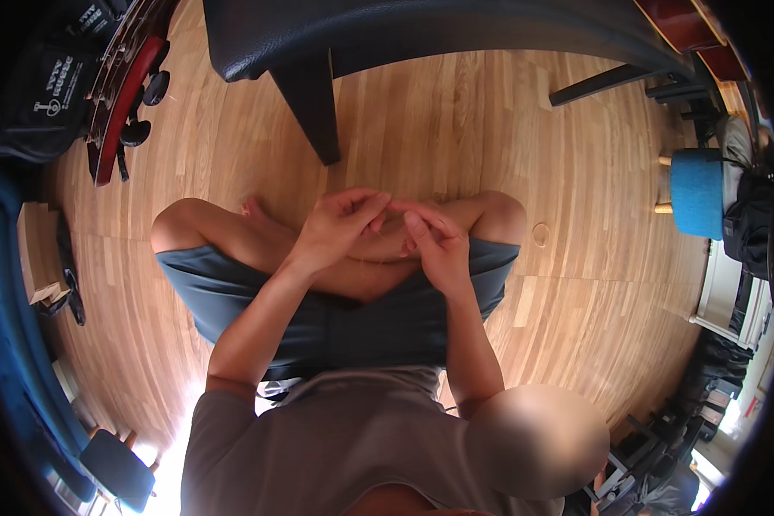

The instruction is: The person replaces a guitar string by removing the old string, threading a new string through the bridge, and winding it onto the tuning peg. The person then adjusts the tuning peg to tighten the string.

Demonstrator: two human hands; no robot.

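Note:
I sit cross-legged on a wood-plank floor [419,129], both hands held close together above my crossed shins. My left hand [342,222] pinches thumb against fingers at what looks like a thin, pale strand [379,261]. Just beside it, my right hand [438,242] also has thumb and index finger pressed together, apparently on the same strand. Faint loops of it hang below the fingers, hard to make out against the skin. Its ends are hidden. A thin coiled ring [540,235] lies on the floor to the right of my knee.
A black padded bench [438,29] stands ahead on dark legs. Left is a red guitar headstock [119,106] with black tuners, near black bags [45,97] and a cardboard box [39,248]. A blue stool [696,193] stands right. A blurred round patch covers the lower right.

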